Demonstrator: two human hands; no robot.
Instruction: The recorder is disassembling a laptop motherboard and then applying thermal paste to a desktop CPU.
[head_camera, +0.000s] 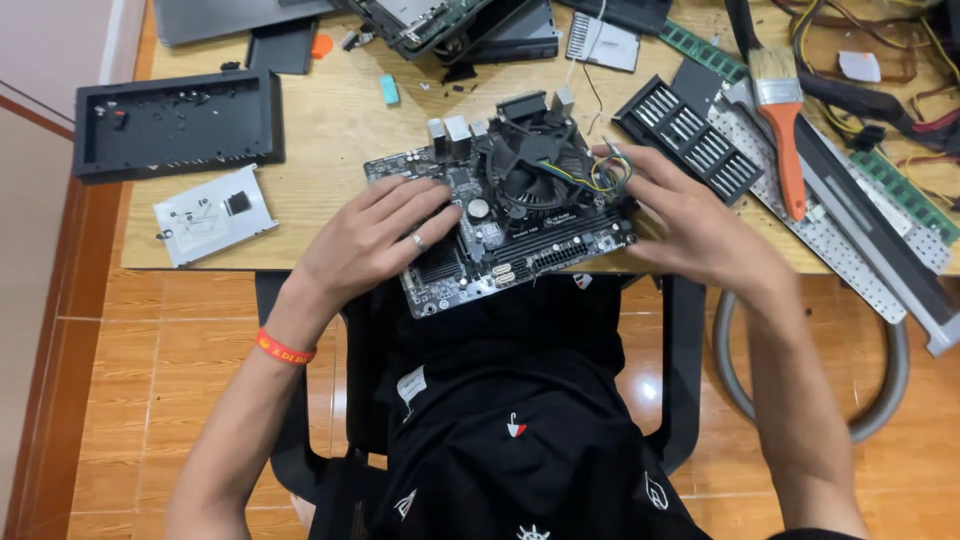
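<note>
Board: a dark motherboard (500, 225) lies tilted at the near edge of the wooden surface (330, 130), between both hands, its near corner overhanging the person's lap.
Cooler: a black fan cooler (530, 175) sits on the board's middle, just between the two hands.
Left hand: the left hand (375, 240) lies flat on the board's left part, fingers spread and extended, pressing down; a ring shows on one finger and a red wristband (285, 348) on the wrist.
Right hand: the right hand (685, 220) is cupped over the board's right edge, its fingers closed on the bundle of coloured fan wires (605, 175).
Bit case: an open black case (690, 140) lies just beyond the right hand, with rows of silver screwdriver bits in its slots.
Brush: a paintbrush (785, 125) with an orange handle rests right of that case.
Tray: a shallow black tray (180, 125) sits well beyond the left hand; it holds a few small loose pieces, too small to tell.
Bracket: a white metal plate (212, 215) lies left of the left hand, near the surface's edge.
Memory: a green memory stick (905, 195) lies far to the right of the right hand.
</note>
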